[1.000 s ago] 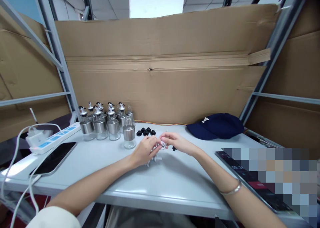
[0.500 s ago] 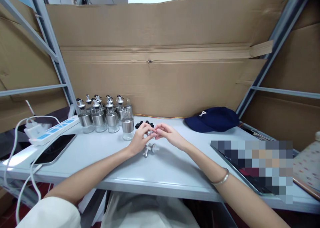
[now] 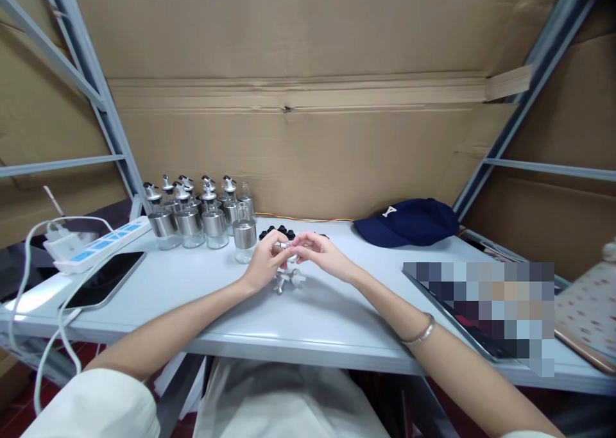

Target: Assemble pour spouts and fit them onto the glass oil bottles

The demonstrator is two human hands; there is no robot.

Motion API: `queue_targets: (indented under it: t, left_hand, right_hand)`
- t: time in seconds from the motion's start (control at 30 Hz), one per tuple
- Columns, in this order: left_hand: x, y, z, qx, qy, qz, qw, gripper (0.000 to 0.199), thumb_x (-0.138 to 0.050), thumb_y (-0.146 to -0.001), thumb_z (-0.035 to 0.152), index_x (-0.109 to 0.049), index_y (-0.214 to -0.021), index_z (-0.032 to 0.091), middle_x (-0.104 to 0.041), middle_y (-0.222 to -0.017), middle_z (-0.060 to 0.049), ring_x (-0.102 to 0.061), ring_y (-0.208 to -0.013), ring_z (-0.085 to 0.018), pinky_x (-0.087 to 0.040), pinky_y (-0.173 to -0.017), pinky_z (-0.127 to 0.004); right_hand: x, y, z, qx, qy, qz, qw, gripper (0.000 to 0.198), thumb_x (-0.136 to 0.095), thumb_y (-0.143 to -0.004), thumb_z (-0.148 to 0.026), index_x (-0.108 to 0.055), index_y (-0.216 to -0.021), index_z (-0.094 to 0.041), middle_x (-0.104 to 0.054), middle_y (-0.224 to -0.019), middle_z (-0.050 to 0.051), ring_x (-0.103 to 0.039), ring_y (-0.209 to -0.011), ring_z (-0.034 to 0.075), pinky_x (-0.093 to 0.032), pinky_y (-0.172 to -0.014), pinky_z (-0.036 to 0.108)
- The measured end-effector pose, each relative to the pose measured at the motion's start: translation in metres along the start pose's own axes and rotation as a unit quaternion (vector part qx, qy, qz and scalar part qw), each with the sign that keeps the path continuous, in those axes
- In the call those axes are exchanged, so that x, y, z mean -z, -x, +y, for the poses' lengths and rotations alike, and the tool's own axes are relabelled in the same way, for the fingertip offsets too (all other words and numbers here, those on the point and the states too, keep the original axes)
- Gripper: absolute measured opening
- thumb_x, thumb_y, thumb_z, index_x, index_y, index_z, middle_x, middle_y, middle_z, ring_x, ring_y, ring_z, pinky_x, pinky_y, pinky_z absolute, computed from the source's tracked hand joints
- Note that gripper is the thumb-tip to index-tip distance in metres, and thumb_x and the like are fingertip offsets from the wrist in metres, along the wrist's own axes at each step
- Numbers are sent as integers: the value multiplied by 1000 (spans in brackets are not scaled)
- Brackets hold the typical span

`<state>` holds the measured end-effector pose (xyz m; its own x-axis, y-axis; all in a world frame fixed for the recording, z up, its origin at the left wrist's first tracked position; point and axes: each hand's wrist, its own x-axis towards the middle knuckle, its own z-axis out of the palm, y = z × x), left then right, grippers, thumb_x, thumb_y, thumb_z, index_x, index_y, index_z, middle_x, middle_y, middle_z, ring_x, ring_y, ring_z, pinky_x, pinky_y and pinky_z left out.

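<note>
Fingertips of the left hand (image 3: 264,261) and right hand (image 3: 327,257) meet over the table (image 3: 308,326), pinching a small silvery fitting (image 3: 291,254), partly hidden, probably because so little a part needs steadying from both sides. Loose pourer spouts (image 3: 289,279) lie just nearer the body and black stoppers (image 3: 278,232) just beyond, seemingly for easy reach, while a steel-banded glass bottle (image 3: 245,234) without a spout stands near the left hand.
</note>
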<state>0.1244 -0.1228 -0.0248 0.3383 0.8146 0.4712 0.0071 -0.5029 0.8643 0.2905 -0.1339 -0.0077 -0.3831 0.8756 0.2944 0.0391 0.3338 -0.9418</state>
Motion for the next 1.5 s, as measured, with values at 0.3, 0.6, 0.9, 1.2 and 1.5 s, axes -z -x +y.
queue_targets:
  t: [0.3,0.6,0.9,1.2,1.5]
  left_hand:
    - [2,0,1,-1,21,-4,1000,34,-61,-76,47,-44,-79,17,-49,-63,5,-51,-44,-6,-37,-41,-18]
    - [3,-5,2,-55,21,-16,998,35,-55,-80,49,-58,-92,16,-44,-99,-3,-55,-61,-5,-47,-53,-20]
    - [6,-12,4,4,82,58,995,32,-62,-74,46,-52,-80,16,-56,-81,-1,-55,-74,-10,-47,-70,-24]
    - [7,-16,-11,123,139,75,980,42,-64,-67,54,-55,-79,15,-56,-74,1,-54,-58,-8,-44,-55,-22]
    - [7,-14,-8,114,118,72,984,39,-64,-68,51,-56,-80,15,-57,-78,0,-52,-60,-7,-42,-55,-21]
  right_hand:
    - [-7,3,-3,-1,-51,-17,999,37,-78,-63,-29,-52,-87,-18,-65,-75,-1,-65,-72,15,-51,-72,32]
    - [4,3,-8,-59,-182,-32,981,32,-70,-72,-39,-65,-93,-16,-67,-79,4,-61,-68,12,-50,-75,32]
    - [48,-3,-8,55,330,105,937,21,-50,-83,-26,-64,-94,-15,-67,-86,8,-62,-79,18,-47,-78,34]
    - [87,6,-3,-179,540,-51,821,15,-60,-68,-15,-72,-78,-14,-72,-76,6,-63,-69,17,-44,-61,23]
    - [75,3,6,-173,555,-60,811,9,-67,-63,-22,-72,-66,-15,-69,-66,4,-58,-59,15,-40,-53,23]
